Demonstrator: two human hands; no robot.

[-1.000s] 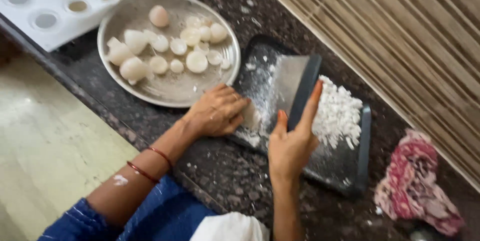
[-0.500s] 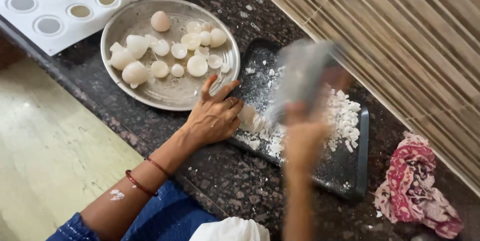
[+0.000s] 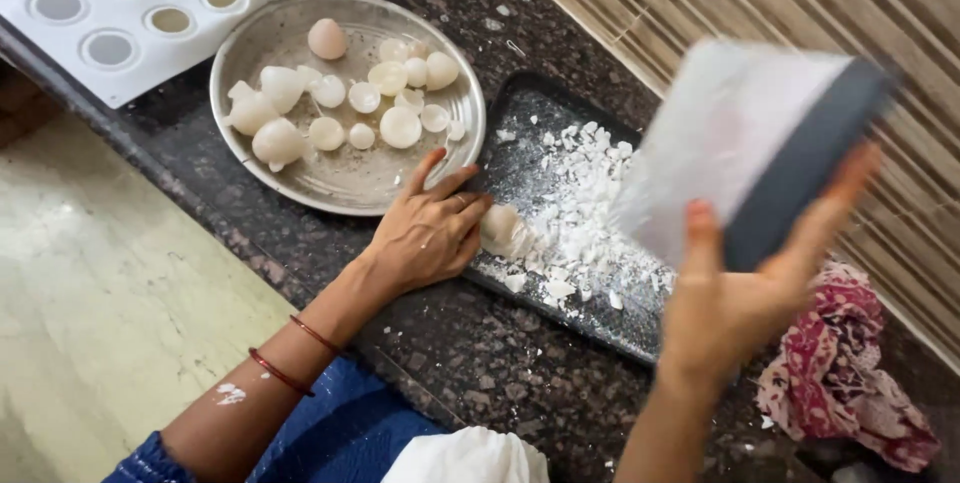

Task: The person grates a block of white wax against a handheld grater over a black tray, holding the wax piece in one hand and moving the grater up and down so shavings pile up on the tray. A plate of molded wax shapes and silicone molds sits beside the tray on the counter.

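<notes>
The right hand (image 3: 735, 308) had lifted the scraper (image 3: 760, 148) well clear of the tray (image 3: 520, 108); a second earlier its blade stood on the tray among the white bits, and half a second earlier it was already a blur on the way up. It was held high toward the camera, blurred, thumb on the near face and fingers wrapped behind the dark handle edge — a firm grip closed round the tool.

The left hand (image 3: 432, 228) had hardly moved. It lay flat, fingers spread, at the tray's left edge, fingertips pressing a white lump (image 3: 503, 230) against the tray floor, as in both earlier views. It gripped nothing; it only pinned the lump down.

The heap of chopped white bits (image 3: 585, 208) lay across the middle of the tray, just right of the lump, and was now fully uncovered where the blade had hidden part of it.

The round metal plate (image 3: 340, 178) of pale shells and balls sat just left of the tray, unchanged — the white mould (image 3: 150, 63) with round hollows beyond it at the upper left. A red patterned cloth (image 3: 845, 378) lay on the dark counter (image 3: 470, 353), right of the tray.
</notes>
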